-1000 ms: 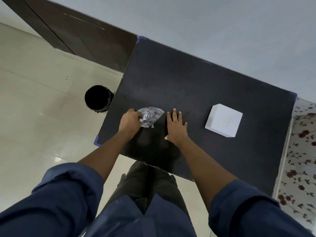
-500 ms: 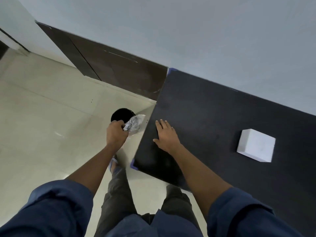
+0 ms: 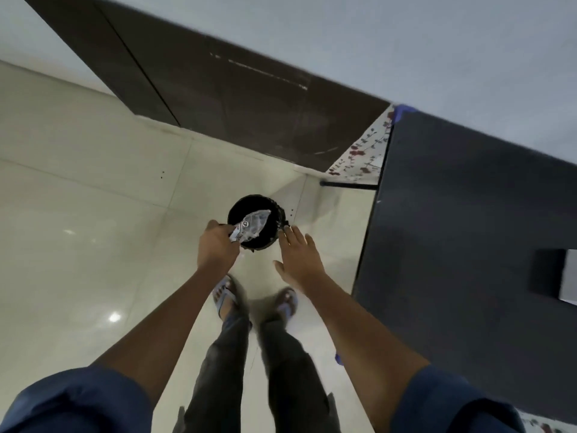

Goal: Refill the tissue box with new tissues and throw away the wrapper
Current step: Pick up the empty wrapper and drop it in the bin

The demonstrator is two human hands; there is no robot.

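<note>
My left hand (image 3: 217, 246) grips a crumpled clear plastic wrapper (image 3: 251, 228) with printed marks and holds it right above the mouth of a small black bin (image 3: 282, 214) on the floor. To the right of the bin hovers my right hand (image 3: 299, 259), fingers spread, palm down, holding nothing. The white tissue box (image 3: 569, 281) is only partly in view at the right edge, on the black table (image 3: 468, 245).
The table's left edge runs down just right of my right hand. A dark wooden panel (image 3: 234, 95) lines the wall behind the bin. My two sandalled feet (image 3: 254, 303) stand on the glossy cream tiles just short of the bin.
My left hand has carried the wrapper from beside the table to over the bin. My right hand has come off the table and now floats beside the bin. The view has swung left.
</note>
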